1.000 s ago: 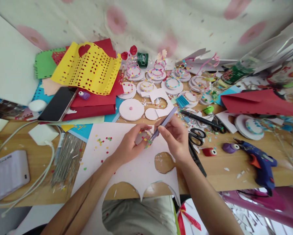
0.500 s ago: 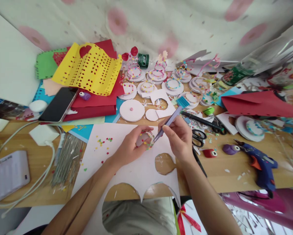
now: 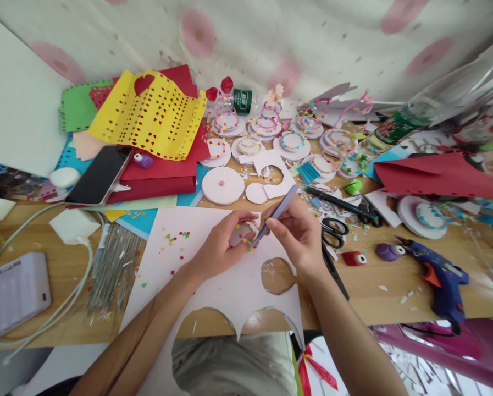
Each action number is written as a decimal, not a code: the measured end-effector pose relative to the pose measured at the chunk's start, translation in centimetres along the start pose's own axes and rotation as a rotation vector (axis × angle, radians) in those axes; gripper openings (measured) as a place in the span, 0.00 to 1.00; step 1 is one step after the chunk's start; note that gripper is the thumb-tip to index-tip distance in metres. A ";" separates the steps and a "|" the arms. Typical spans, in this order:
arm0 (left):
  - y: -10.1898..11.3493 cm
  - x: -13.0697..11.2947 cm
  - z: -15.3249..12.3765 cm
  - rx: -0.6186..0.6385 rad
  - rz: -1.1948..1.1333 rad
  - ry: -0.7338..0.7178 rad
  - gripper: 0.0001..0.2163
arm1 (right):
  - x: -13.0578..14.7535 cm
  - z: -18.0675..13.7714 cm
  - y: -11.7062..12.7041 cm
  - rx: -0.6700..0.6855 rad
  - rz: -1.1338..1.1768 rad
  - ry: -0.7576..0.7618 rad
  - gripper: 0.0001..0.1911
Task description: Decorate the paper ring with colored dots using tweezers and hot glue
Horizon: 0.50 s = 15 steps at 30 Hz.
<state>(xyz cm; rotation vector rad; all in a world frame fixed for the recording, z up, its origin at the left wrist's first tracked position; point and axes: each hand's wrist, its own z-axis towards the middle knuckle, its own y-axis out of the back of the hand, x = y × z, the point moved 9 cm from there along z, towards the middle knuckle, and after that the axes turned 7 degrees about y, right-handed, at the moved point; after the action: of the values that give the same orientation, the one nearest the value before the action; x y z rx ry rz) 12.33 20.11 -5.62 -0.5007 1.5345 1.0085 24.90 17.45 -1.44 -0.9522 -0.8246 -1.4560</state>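
My left hand is closed round a small ring dotted with coloured paper bits, held above a white sheet with round cut-outs. Purple tweezers are pinched in my right hand, slanting down to the left. Their tips meet the ring's right edge; whether a bit is between them is too small to tell. Tiny red, yellow and green paper cut-outs lie scattered on the sheet, left of my left hand. My fingers cover part of the ring.
Decorated rings on white discs fill the back. Black scissors, a red punch and a blue glue gun lie right. Leftward are thin wires, a phone and punched yellow paper. A bottle leans behind.
The tweezers in my right hand have shifted slightly down and left, their tips lower along the ring. My left hand keeps its hold on the ring, nearly still.
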 end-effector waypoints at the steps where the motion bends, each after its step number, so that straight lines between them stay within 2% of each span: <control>1: 0.0 0.0 0.0 0.001 0.002 0.002 0.14 | 0.0 0.0 0.0 0.002 -0.009 -0.001 0.07; 6: 0.0 -0.1 0.0 -0.004 0.022 -0.005 0.14 | 0.0 -0.1 0.0 0.005 -0.040 0.004 0.09; 15: 0.0 -0.1 0.0 0.000 0.023 -0.002 0.16 | -0.1 0.1 -0.3 0.017 0.039 0.034 0.09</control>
<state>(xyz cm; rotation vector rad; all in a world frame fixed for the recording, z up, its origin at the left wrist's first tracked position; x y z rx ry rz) 12.39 20.07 -5.56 -0.4826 1.5414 1.0264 24.65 17.60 -1.50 -0.9237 -0.7887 -1.4259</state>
